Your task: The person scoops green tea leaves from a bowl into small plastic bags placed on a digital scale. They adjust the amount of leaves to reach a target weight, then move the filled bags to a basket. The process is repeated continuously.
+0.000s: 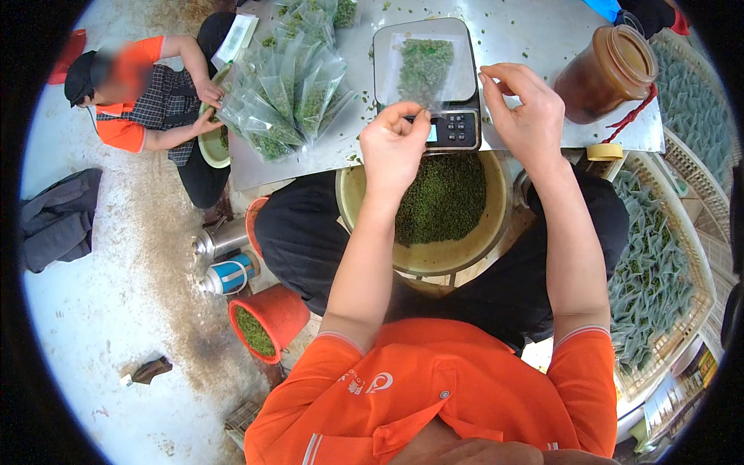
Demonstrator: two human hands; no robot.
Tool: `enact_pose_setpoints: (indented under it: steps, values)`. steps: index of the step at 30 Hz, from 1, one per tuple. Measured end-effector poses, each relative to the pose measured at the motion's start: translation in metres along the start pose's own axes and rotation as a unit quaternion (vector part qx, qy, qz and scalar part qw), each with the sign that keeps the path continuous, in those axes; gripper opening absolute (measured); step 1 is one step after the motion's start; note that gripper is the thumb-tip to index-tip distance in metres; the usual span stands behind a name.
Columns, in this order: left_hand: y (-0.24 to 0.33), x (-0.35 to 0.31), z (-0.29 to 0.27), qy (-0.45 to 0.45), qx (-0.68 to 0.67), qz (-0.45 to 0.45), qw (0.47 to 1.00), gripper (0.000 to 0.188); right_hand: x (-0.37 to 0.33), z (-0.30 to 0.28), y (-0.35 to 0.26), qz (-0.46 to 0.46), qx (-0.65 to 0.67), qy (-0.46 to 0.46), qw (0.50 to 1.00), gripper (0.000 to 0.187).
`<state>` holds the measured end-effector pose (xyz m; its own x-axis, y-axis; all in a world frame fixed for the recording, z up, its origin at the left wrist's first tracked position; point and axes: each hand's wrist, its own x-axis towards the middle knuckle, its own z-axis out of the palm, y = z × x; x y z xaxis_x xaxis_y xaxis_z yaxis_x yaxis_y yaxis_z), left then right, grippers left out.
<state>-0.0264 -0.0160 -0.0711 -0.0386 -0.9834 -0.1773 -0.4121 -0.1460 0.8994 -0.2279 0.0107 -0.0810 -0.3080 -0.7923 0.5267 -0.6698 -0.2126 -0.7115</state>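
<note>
A clear plastic bag (pixel 425 68) partly filled with small green granules lies on the pan of a digital scale (pixel 457 130). My left hand (pixel 393 143) is closed in a pinch on the bag's near end, in front of the pan. To the right of the scale, my right hand (pixel 527 112) holds its thumb and forefinger together, apart from the bag. Whatever may be between those fingertips is too small to make out. Below the table edge, a large round basin (pixel 346 203) of the same green granules sits between my legs.
Several filled clear bags (pixel 298 97) are piled left on the metal table (pixel 337 159). A brown jar (pixel 593 77) stands at right. Crates (pixel 701 298) of filled bags flank my right side. A co-worker (pixel 147 97) sits at left, near a red bucket (pixel 291 318) and thermos (pixel 232 273).
</note>
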Motion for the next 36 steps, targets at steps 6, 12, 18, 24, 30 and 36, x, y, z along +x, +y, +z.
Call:
enact_pose_setpoints:
  steps: [6, 12, 18, 24, 30, 36]
  values:
    - [-0.024, -0.014, -0.021, -0.017, -0.224, 0.041, 0.974, 0.011, 0.000, -0.002, -0.002, -0.012, -0.002, 0.004, 1.000, 0.008]
    - [-0.030, -0.019, -0.027, -0.032, -0.331, -0.022, 0.943, 0.014, 0.000, -0.002, -0.002, -0.011, -0.003, 0.001, 1.000, 0.008]
    - [-0.039, -0.026, -0.025, -0.002, -0.345, 0.020, 0.938, 0.011, -0.001, -0.003, 0.000, -0.010, -0.006, -0.006, 1.000, 0.008]
    - [-0.037, -0.038, -0.042, -0.042, -0.328, 0.114, 0.937, 0.011, -0.002, -0.004, -0.002, -0.010, -0.010, -0.005, 1.000, 0.008]
    - [-0.030, -0.053, -0.075, -0.188, 0.117, 0.145, 0.964, 0.020, -0.003, -0.004, -0.001, -0.006, -0.002, -0.005, 1.000, 0.008]
    - [-0.067, -0.070, -0.076, -0.242, 0.031, -0.027, 0.969, 0.021, -0.003, -0.004, -0.001, -0.016, -0.013, -0.001, 1.000, 0.009]
